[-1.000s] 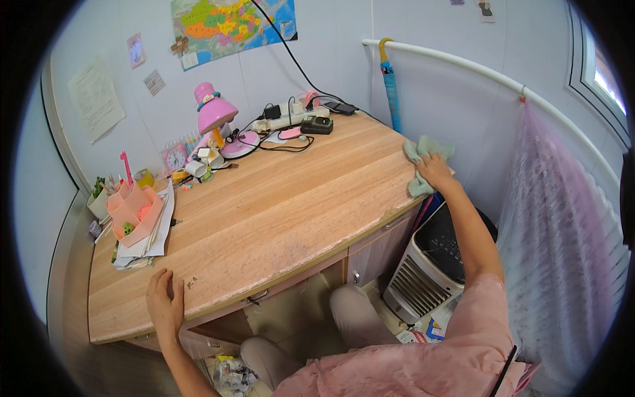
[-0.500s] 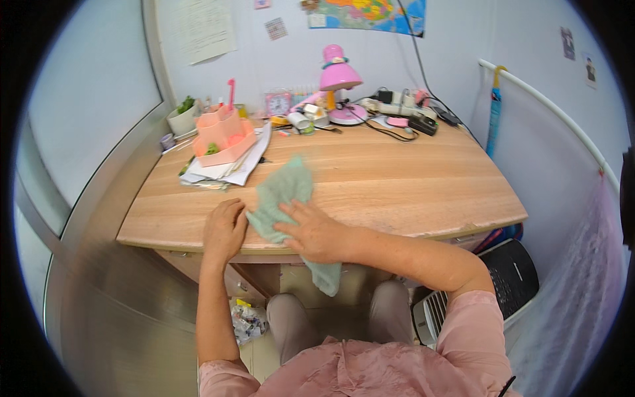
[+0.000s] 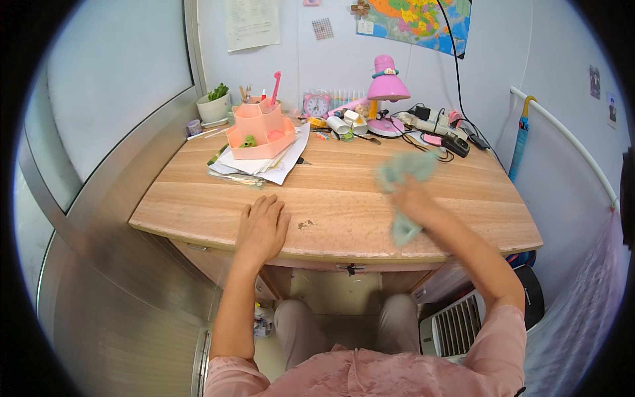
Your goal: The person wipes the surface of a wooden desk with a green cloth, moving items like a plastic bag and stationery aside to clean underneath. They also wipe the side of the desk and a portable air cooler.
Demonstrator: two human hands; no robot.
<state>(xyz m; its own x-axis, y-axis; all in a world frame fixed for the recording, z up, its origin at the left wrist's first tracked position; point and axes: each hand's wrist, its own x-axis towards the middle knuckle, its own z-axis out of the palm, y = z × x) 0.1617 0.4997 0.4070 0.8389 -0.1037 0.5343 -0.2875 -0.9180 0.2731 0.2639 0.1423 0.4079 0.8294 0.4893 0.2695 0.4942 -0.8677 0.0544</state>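
Note:
My left hand [image 3: 262,228] lies flat near the front edge of the wooden desk [image 3: 344,205], fingers stretched out and holding nothing. Over the right half of the desktop, my right hand [image 3: 415,200] grips a pale green cloth [image 3: 411,165]. Both hand and cloth are smeared by motion, so the single fingers do not show clearly. One end of the cloth hangs down beside the hand toward the front edge. A worn brown patch [image 3: 305,225] marks the wood between my hands.
A peach desk organizer [image 3: 254,149] stands on papers [image 3: 291,162] at the left. Along the back are a potted plant [image 3: 214,106], a pink clock [image 3: 317,104], a pink lamp [image 3: 388,86], power strips [image 3: 426,122] and cables. A blue umbrella [image 3: 519,149] hangs at right.
My right hand has swept the cloth rightward and away from the front edge, lifting its end off the overhang. My left hand stays near the front edge. The whole view has shifted.

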